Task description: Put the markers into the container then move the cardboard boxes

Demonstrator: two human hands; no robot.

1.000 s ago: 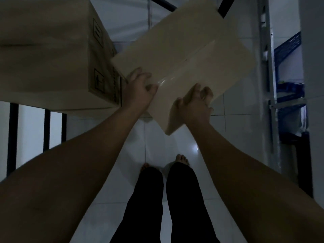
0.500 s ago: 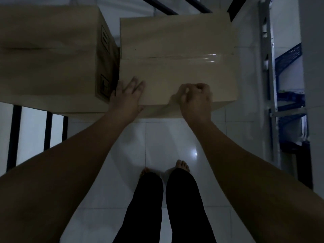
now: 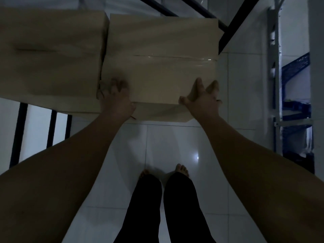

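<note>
Both hands press flat on the near edge of the taped box (image 3: 161,67): the left hand (image 3: 117,100) at its left corner, the right hand (image 3: 201,97) spread open at its right, likely squaring it against the bigger box (image 3: 50,57) just left. No markers show.

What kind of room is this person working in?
Probably a dim storeroom: two taped brown cardboard boxes sit side by side on a black metal rack, beside grey-and-blue slotted steel shelving on a white tiled floor.
</note>
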